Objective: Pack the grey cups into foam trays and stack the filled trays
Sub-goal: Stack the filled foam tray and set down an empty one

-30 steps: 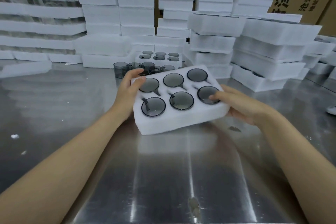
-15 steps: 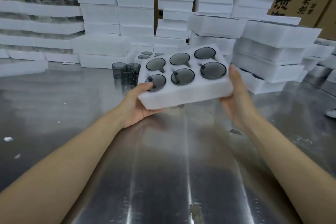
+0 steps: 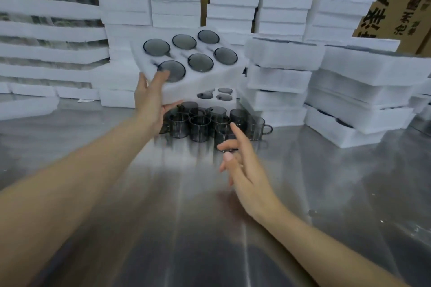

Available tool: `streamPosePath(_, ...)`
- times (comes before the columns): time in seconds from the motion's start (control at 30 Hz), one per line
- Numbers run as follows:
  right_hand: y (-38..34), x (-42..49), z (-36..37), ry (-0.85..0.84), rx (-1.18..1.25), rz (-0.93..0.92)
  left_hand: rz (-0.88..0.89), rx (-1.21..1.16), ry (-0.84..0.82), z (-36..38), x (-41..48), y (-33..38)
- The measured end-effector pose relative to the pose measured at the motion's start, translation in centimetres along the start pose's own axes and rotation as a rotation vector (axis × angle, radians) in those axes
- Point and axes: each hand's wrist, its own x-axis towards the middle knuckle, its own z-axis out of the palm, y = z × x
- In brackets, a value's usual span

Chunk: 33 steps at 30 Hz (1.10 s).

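Several grey cups crowd the table beneath the held foam tray.

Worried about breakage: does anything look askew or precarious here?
Yes. The filled tray hangs tilted above the loose cups, gripped only at its near corner by the left hand; the right hand is open, off it.

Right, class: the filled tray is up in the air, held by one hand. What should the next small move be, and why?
Probably set the filled tray flat on the foam stack behind it: only the left hand grips its near corner, it tilts with six cups, and the right hand hangs free.
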Motion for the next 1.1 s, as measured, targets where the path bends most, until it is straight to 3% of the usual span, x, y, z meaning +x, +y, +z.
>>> streamPosePath(0.2,0.2,0.3,-0.2,-0.057,-0.002,0.002,-0.07,0.3,0.045,3.2,8.4,0.9)
streamPosePath(0.43,0.4,0.2,-0.2,-0.1,0.0,-0.032,-0.206,0.402,-0.015,5.3,13.2,-3.0)
streamPosePath(0.53,0.6,0.3,-0.2,-0.12,-0.032,-0.042,-0.087,0.786,0.049,4.7,14.2,-5.4)
streamPosePath(0.63,0.6,0.3,-0.2,-0.148,-0.067,-0.041,0.16,1.304,-0.058,3.3,14.3,-6.6)
streamPosePath(0.77,0.1,0.6,-0.5,-0.127,-0.1,-0.025,0.382,1.585,-0.201,2.0,13.9,-4.0)
streamPosePath(0.87,0.1,0.8,-0.7,-0.067,-0.005,0.098,0.511,1.816,-0.204,-0.4,13.8,-1.1)
streamPosePath(0.97,0.5,0.9,-0.2,-0.039,0.076,0.211,0.496,2.04,-0.156,-4.1,14.2,1.0)
streamPosePath(1.1,0.9,1.1,0.3,-0.041,0.083,0.286,0.248,2.113,-0.154,-7.6,15.1,1.4)
